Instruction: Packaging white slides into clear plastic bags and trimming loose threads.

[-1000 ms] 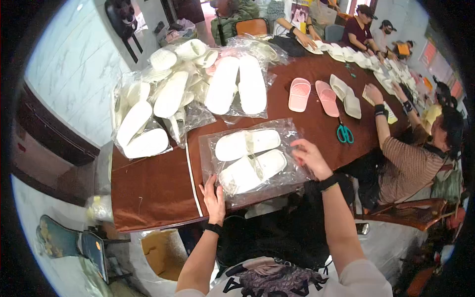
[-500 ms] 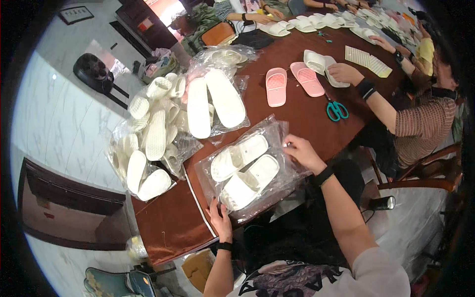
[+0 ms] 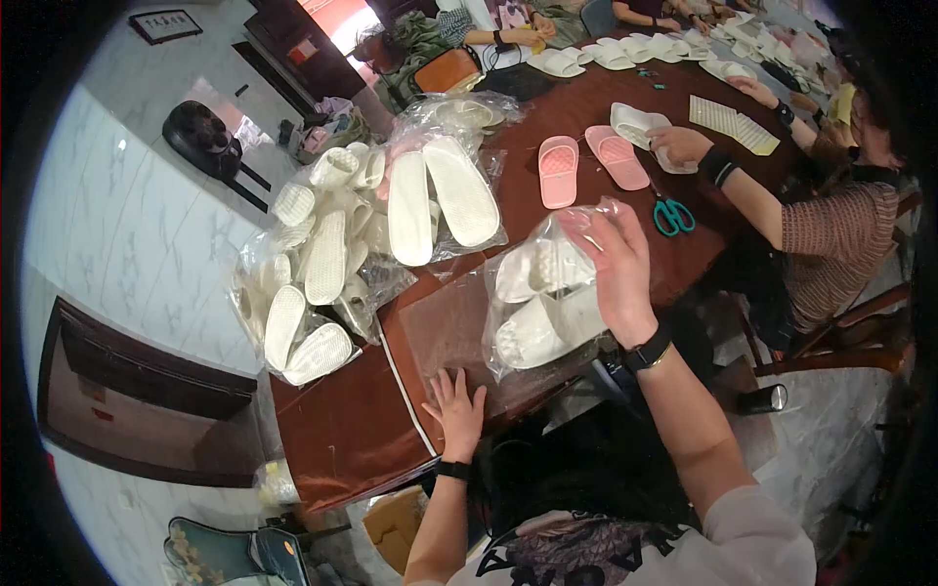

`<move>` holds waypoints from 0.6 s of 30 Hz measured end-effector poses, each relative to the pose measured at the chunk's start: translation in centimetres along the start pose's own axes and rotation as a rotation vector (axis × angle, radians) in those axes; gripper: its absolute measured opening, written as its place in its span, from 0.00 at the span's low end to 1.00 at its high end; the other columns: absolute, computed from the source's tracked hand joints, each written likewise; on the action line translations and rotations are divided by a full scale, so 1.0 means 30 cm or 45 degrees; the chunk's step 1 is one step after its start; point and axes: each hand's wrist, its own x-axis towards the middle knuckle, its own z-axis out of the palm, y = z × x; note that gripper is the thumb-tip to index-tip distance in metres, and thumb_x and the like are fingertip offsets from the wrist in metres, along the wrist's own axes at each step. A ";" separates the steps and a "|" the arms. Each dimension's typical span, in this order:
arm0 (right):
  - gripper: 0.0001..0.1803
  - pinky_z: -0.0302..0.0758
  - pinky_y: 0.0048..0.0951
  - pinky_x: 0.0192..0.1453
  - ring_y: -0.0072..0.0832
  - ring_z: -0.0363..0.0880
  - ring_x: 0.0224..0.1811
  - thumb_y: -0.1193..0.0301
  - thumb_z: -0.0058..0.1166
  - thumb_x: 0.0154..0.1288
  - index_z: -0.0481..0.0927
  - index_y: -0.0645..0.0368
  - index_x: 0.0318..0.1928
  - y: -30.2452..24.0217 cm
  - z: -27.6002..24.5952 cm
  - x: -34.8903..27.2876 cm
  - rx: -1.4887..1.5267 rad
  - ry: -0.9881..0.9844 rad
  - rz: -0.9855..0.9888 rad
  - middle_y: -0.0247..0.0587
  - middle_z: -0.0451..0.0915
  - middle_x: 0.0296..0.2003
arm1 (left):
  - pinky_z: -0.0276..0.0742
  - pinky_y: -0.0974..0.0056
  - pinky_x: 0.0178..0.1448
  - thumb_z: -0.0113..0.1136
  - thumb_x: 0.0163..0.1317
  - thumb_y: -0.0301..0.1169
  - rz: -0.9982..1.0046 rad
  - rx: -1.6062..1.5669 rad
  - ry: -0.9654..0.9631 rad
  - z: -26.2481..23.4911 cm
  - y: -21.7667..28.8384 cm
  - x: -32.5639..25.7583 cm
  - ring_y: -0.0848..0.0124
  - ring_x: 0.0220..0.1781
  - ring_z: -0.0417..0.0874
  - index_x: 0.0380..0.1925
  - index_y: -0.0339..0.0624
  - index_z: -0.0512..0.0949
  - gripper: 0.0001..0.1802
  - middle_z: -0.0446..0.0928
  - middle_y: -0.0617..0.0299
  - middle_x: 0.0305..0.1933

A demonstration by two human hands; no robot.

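Observation:
My right hand (image 3: 623, 273) grips the far right end of a clear plastic bag (image 3: 576, 220) and holds that end up off the table. Inside the bag lies a pair of white slippers (image 3: 532, 332), side by side. Partly under the bag, a flat clear plastic sheet or bag (image 3: 445, 327) covers the near table edge. My left hand (image 3: 456, 410) rests on its near left corner with fingers spread, holding nothing. The right hand hides the slippers' right ends.
Bagged white slippers (image 3: 327, 259) pile up on the left, with a larger white pair (image 3: 459, 190) beside them. Farther right are pink slippers (image 3: 559, 171) and teal-handled scissors (image 3: 672, 217). At the right, a co-worker's hand (image 3: 681, 146) touches a white slipper. Sticker sheets (image 3: 733, 122) lie beyond.
My right hand has raised the bag's end, and the slippers have shifted right. My left hand has moved off the slippers' near end and now lies flat with fingers spread.

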 end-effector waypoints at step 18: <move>0.07 0.71 0.36 0.64 0.36 0.79 0.54 0.75 0.45 0.72 0.69 0.60 0.49 -0.464 0.218 0.066 -0.378 -0.288 -0.689 0.44 0.79 0.45 | 0.32 0.23 0.70 0.51 0.67 0.34 1.305 -0.047 -0.536 0.060 0.339 0.180 0.50 0.80 0.39 0.64 0.69 0.70 0.25 0.46 0.59 0.78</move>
